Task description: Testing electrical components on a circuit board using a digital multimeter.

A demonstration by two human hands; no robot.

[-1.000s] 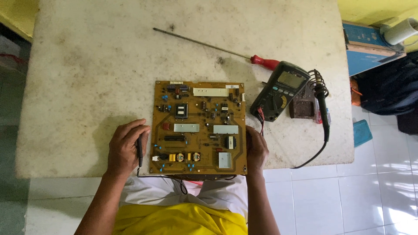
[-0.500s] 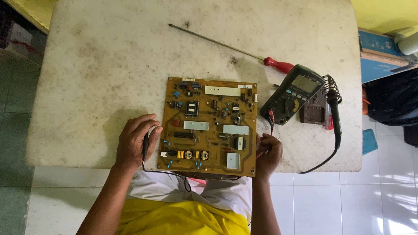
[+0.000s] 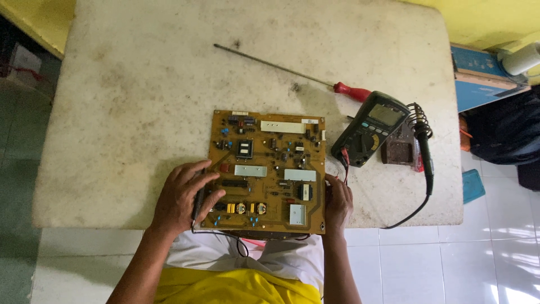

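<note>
A brown circuit board (image 3: 270, 169) with capacitors, coils and heat sinks lies flat near the front edge of a worn white table (image 3: 140, 101). My left hand (image 3: 183, 197) rests on the board's left edge, fingers closed around a black test probe (image 3: 198, 198) whose wire trails off the table's front. My right hand (image 3: 338, 201) sits at the board's right edge, holding a thin red lead (image 3: 344, 164) that runs up to a dark green multimeter (image 3: 371, 128).
A long thin screwdriver with a red handle (image 3: 351, 90) lies diagonally behind the board. A soldering iron (image 3: 424, 152) rests in its coiled stand right of the multimeter, its cord looping toward the front edge. White tiled floor and boxes lie to the right.
The view has shifted slightly. My right hand has slid a little along the board's right edge; my left hand keeps hold of the black probe at the left edge.
</note>
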